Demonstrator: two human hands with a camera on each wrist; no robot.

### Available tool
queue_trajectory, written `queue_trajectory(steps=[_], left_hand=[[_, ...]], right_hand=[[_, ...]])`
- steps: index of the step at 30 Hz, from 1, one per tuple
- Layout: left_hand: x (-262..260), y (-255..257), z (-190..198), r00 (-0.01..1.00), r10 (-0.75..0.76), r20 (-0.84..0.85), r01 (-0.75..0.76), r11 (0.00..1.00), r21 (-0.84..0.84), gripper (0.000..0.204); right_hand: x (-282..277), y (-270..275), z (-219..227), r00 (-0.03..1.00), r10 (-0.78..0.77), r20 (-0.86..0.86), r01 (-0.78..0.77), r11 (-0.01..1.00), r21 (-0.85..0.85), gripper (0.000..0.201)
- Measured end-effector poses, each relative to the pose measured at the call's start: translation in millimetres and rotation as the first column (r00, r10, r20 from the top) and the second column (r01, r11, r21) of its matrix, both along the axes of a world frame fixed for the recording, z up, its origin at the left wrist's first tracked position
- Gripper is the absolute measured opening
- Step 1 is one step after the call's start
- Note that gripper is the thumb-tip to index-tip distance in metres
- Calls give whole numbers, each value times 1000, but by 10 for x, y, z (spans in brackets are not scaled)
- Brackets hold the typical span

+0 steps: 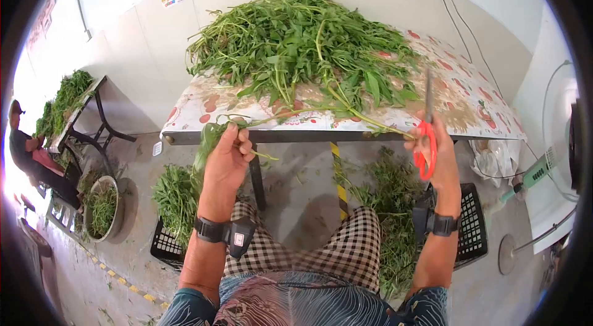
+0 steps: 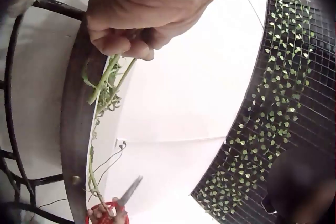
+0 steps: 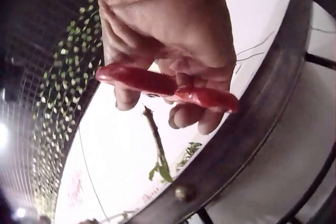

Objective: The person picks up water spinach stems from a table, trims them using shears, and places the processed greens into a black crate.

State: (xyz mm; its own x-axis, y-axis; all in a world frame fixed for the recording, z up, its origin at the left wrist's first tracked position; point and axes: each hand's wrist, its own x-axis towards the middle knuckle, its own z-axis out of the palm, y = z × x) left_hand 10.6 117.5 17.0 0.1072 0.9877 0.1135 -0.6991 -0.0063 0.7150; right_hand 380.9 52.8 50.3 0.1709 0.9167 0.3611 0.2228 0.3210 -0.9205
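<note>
My left hand (image 1: pixel 223 164) pinches leafy green stems between thumb and fingers, just over the table's front edge. Their leaves (image 1: pixel 209 139) hang beside the wrist, and cut stem ends (image 2: pixel 96 96) poke out below the fingertips in the left wrist view. Red-handled scissors (image 3: pixel 139 79) are gripped in my right hand (image 1: pixel 445 162), fingers through the loops and the blade (image 1: pixel 428 94) pointing away over the table. A long stem (image 1: pixel 374 122) stretches from the pile to the right fingertips. The right wrist view shows a stem end (image 3: pixel 149 116) close by those fingers.
A large heap of leafy greens (image 1: pixel 290 36) covers the back of the patterned tablecloth (image 1: pixel 488 110). Crates with greens (image 1: pixel 176 196) stand on the floor at both sides of my legs. At the far left are a basin (image 1: pixel 117 224), another table and a person (image 1: pixel 37 153).
</note>
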Motion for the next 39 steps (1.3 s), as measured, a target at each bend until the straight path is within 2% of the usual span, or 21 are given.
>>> queue_trajectory(steps=[1,4,5,8,9,12,13,15,17,20,21,22,23,24,26,28,30,32,35,39], left_hand=[[15,-5,-7,1000,-6,-10,6,1000,7,17],[47,-2,5,997,-8,-75,10,1000,27,18],[80,5,6,993,-4,-120,8,1000,29,19],[230,53,55,976,-67,-209,77,996,39,20],[332,37,125,974,-67,-216,77,996,38,18],[493,114,196,986,-13,-168,28,996,83,21],[516,133,232,985,2,-171,15,995,100,21],[556,141,278,985,35,-171,-17,994,109,21],[554,185,219,982,5,-191,23,989,147,21],[593,209,189,974,-27,-224,67,982,174,19],[609,217,194,971,-34,-235,78,981,180,19],[623,228,204,967,-22,-254,67,983,172,18],[634,228,213,962,-9,-273,55,986,160,18],[633,224,222,956,3,-294,42,988,148,18],[608,193,264,951,27,-307,26,986,167,19],[575,167,273,940,69,-334,3,978,209,22],[528,133,249,923,122,-366,-21,963,270,25],[499,44,267,917,148,-371,-37,956,291,32],[455,-79,304,917,159,-365,-26,939,344,37],[450,-210,312,917,168,-361,-68,959,274,37]], right_hand=[[-32,-64,-52,978,134,-162,-132,991,19,52],[-168,-268,-204,868,333,-368,-317,942,107,56],[-268,-363,-205,908,248,-337,-239,969,70,71],[-263,-458,-287,814,447,-371,-485,875,-8,82],[-285,-469,-327,832,467,-300,-486,874,16,90],[-338,-438,-295,853,393,-342,-412,911,20,88],[-359,-413,-297,878,313,-361,-308,948,74,80],[-269,-330,-349,923,42,-382,4,993,119,70],[-133,-259,-459,886,-175,-429,278,942,190,55],[-53,-397,-603,922,-93,-377,158,977,146,52],[-119,-444,-656,943,0,-333,26,997,73,54],[-205,-505,-710,927,104,-360,-129,991,-44,60],[-289,-557,-703,916,239,-324,-296,944,-143,68],[-343,-594,-814,870,301,-390,-417,872,-258,77],[-440,-585,-925,776,463,-429,-599,753,-271,86],[-484,-498,-995,698,400,-595,-648,706,-285,90],[-519,-456,-984,664,389,-639,-662,704,-259,93],[-531,-376,-849,691,459,-558,-645,740,-190,94],[-559,-306,-671,761,479,-438,-624,727,-287,88],[-748,-188,-533,854,475,-215,-521,764,-381,74]])
